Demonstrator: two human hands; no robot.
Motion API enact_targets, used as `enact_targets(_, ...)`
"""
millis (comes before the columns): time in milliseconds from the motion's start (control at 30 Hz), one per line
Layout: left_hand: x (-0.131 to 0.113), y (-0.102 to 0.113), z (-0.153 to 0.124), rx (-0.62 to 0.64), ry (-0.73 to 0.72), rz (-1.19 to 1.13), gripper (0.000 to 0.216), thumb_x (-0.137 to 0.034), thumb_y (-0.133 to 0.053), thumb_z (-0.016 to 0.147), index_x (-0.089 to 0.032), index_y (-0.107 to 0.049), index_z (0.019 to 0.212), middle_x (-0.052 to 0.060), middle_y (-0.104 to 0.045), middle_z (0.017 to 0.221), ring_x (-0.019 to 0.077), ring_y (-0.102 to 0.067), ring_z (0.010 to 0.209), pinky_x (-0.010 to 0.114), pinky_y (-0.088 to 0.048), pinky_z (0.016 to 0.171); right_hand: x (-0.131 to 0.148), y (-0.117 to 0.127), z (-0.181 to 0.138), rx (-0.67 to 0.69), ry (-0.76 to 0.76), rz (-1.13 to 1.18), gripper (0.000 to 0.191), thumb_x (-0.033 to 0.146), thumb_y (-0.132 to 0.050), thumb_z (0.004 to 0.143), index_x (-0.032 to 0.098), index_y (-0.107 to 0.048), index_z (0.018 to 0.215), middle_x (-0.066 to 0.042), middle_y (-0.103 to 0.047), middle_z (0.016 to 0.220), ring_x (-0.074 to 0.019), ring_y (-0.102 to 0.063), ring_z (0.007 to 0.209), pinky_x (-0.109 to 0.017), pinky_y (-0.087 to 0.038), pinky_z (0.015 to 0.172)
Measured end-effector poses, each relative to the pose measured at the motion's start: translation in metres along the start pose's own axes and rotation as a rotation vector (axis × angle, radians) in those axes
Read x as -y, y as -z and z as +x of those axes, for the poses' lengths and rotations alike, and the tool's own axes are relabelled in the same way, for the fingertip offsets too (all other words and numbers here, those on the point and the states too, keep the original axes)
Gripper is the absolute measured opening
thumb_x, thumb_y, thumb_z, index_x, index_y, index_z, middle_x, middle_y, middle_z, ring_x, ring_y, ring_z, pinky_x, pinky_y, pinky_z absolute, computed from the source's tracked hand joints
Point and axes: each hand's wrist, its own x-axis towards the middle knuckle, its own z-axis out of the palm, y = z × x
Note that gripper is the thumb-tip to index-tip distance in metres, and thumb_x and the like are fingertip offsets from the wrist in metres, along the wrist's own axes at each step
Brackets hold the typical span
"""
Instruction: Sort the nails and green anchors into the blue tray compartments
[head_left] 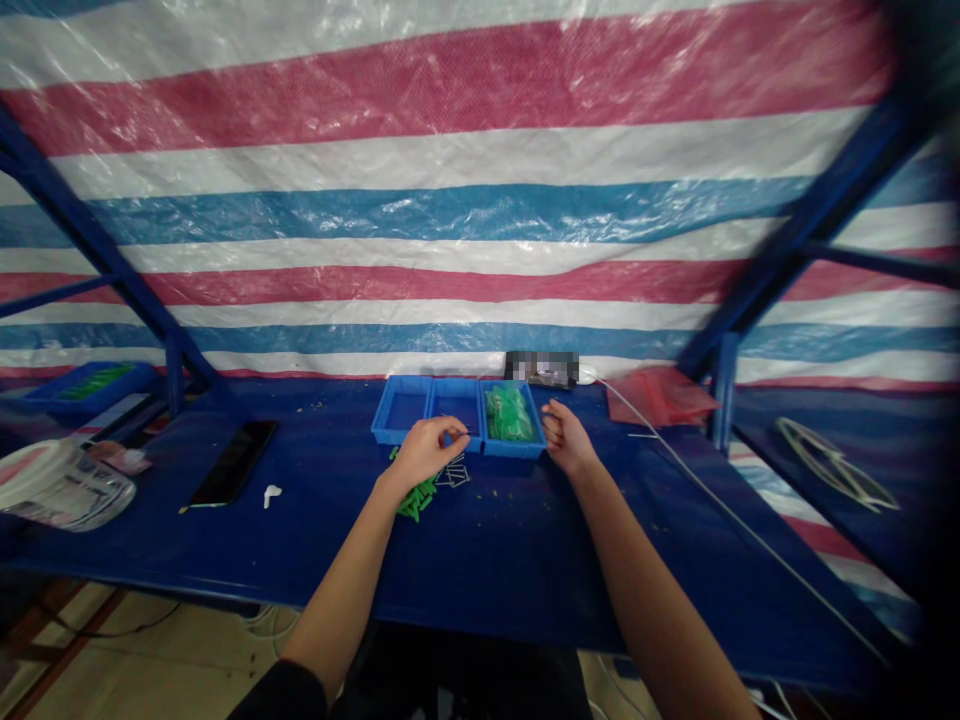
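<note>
Since the fingers of my left hand [426, 450] look clenched on a thin dark pin [469, 434] just over the blue divided bin [401, 415], I judge it light, stiff and slippery, best held near its end, while my right hand [564, 438] curls shut, apparently empty, beside the bagged green parts [510, 415].

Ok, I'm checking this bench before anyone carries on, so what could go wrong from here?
The left hand hangs just above the loose green pieces and metal pins, so it could scatter or mix them. The right hand is close to the blue tray; a bump might shift it and spill the bagged green pieces. The white cable could possibly snag the right arm.
</note>
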Motion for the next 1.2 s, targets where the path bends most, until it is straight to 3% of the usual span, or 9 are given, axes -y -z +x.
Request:
enact_targets(167,-0.007,-0.007,-0.006,0.285,-0.074,0.116,0.02,-0.032,-0.058,0.078,-0.018,-0.066,0.09,0.002,-0.067,0.075,0.0138,-0.059,0.066,0.023,-0.039,0.061,0.0,-0.001,-0.002,0.009,0.024,-0.024,0.019,0.036,-0.052,0.08,0.02,-0.047,0.071,0.013,-0.021,0.031,-0.0038,-0.012,0.025,-0.014,-0.009,0.024)
enact_targets(367,-0.002,-0.012,-0.007,0.428,-0.013,0.206,0.021,-0.032,-0.061,0.074,-0.018,-0.068,0.089,0.002,-0.068,0.073,0.0159,-0.061,0.066,0.023,-0.038,0.057,0.0,0.0,-0.003,0.008,0.022,-0.019,0.019,0.035,-0.052,0.081,0.02,-0.048,0.071,0.013,-0.021,0.032,-0.0038,-0.011,0.025,-0.013,-0.009,0.024)
enact_targets(833,0.003,-0.012,-0.007,0.418,-0.005,0.226,0.012,-0.025,-0.06,0.073,-0.019,-0.068,0.08,0.001,-0.068,0.072,0.0157,-0.061,0.068,0.022,-0.037,0.056,-0.001,0.001,-0.001,0.001,0.034,-0.02,0.019,0.036,-0.053,0.08,0.019,-0.048,0.07,0.013,-0.02,0.032,-0.0039,-0.011,0.025,-0.013,-0.009,0.024)
enact_targets(1033,0.004,-0.007,-0.007,0.461,-0.003,0.1,0.022,-0.023,-0.059,0.071,-0.017,-0.067,0.09,0.002,-0.069,0.075,0.015,-0.062,0.067,0.022,-0.04,0.059,0.0,0.0,-0.002,0.01,0.037,-0.029,0.019,0.036,-0.053,0.079,0.02,-0.048,0.071,0.013,-0.02,0.032,-0.0043,-0.012,0.025,-0.014,-0.01,0.024)
enact_targets(1200,0.006,-0.008,-0.007,0.403,0.0,0.24,0.025,-0.017,-0.053,0.072,-0.019,-0.068,0.091,0.002,-0.068,0.074,0.0167,-0.062,0.071,0.023,-0.04,0.061,0.001,-0.001,-0.004,-0.004,0.022,-0.011,0.019,0.035,-0.051,0.081,0.019,-0.048,0.071,0.013,-0.02,0.031,-0.0037,-0.012,0.025,-0.013,-0.01,0.024)
